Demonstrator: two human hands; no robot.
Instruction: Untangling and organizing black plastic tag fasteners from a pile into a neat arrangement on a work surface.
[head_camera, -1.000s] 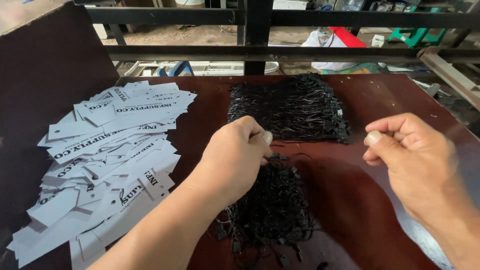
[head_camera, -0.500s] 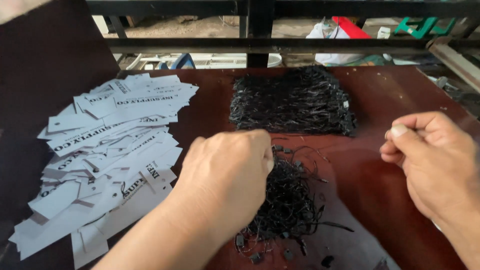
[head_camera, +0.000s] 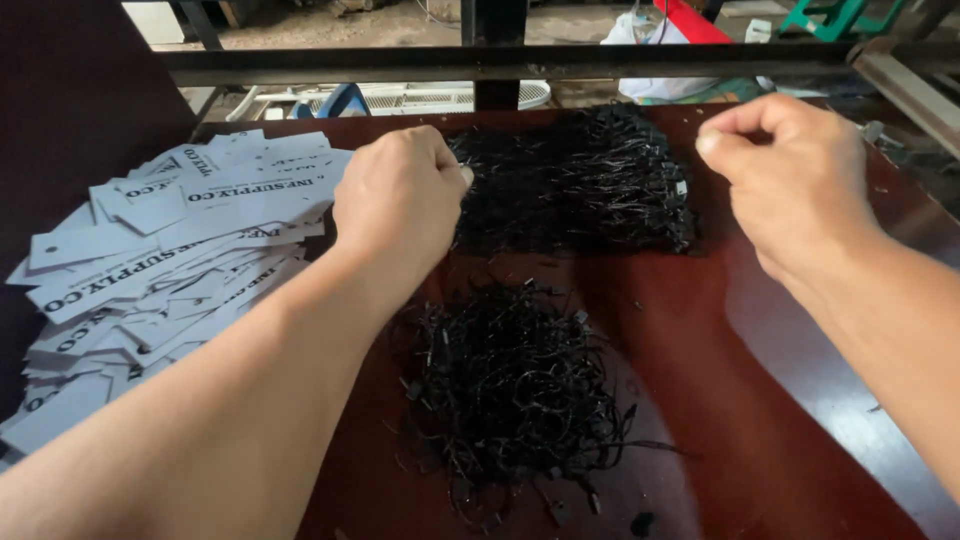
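Note:
My left hand (head_camera: 400, 200) is curled into a fist at the left edge of a neat far bundle of black string loops (head_camera: 600, 180); I see nothing in it. Level with it, my right hand (head_camera: 790, 180) hovers past the bundle's right end. Its thumb and forefinger are pinched together, and no string shows between them. A loose tangle of black strings (head_camera: 510, 390) lies nearer me, between my forearms. A heap of white paper tags (head_camera: 170, 250) with dark print spreads to the left of my left arm.
Everything rests on a dark red-brown table (head_camera: 800, 400). A black metal bar (head_camera: 300, 65) crosses its far edge. Beyond the bar are a white fan guard (head_camera: 420, 97) and red and green items on the floor.
Both hands have moved away from me, from over the loose tangle up to the far bundle. The right hand has swung inward, and its pinch is tighter.

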